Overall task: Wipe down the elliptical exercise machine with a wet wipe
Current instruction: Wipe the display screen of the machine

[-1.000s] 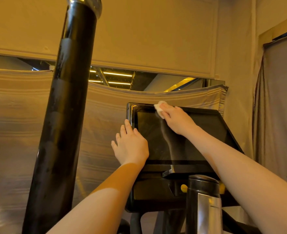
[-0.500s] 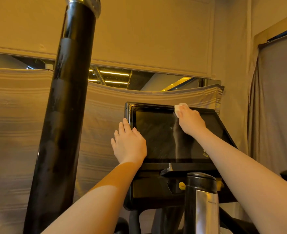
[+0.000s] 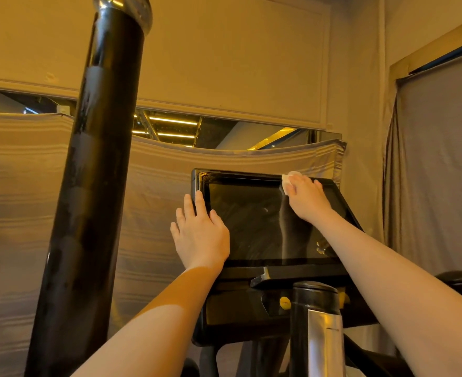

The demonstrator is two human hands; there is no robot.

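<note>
Both hands are working the console screen [image 3: 251,221]: left hand [image 3: 201,235] is lying flat-fingered, apparently bracing its left edge, while right hand [image 3: 307,201] is pressing a wet wipe [image 3: 288,180] under its fingers near its top edge.

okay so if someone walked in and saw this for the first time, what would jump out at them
A thick black handlebar post fills the left foreground, leaning slightly. At centre right, the right hand presses a white wet wipe on the top edge of the dark console screen, while the left hand lies flat on its left edge.
</note>
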